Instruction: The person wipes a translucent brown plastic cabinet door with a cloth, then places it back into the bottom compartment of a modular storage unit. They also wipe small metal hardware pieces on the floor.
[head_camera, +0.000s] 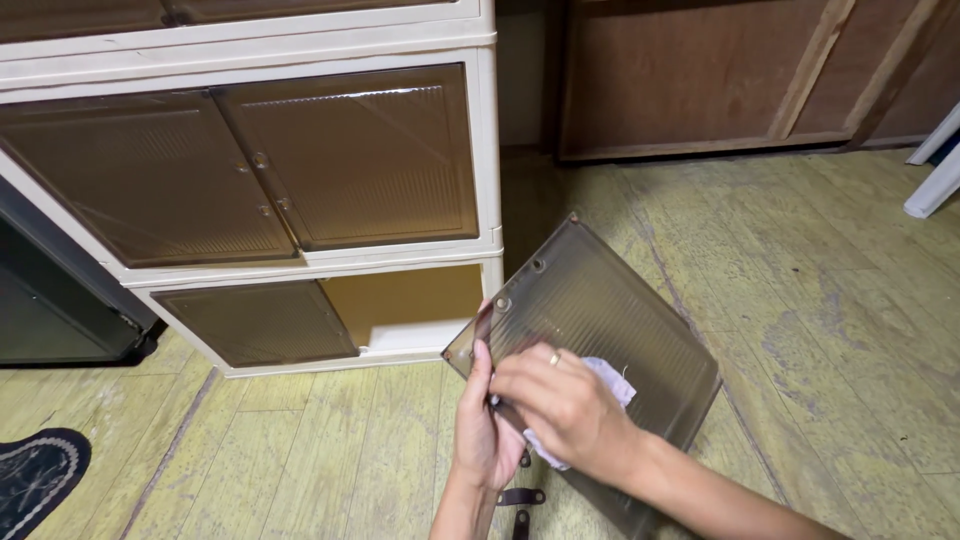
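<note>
A smoky brown translucent cabinet door panel (610, 315) is off its cabinet and held tilted above the floor. My left hand (482, 425) grips its lower left edge from beneath. My right hand (562, 405) presses a white cloth (608, 378) against the panel's face near that edge. A ring shows on one finger of the right hand. The cream plastic cabinet (488, 140) stands at the left with brown doors; its lower right bay (410, 300) is open with no door.
Small dark hinge pieces (520, 497) lie on the worn yellow-green plank floor under my hands. A wooden wall panel (720, 80) runs along the back right. A dark mat (35, 475) lies at bottom left; a white object (935, 170) stands at the right edge.
</note>
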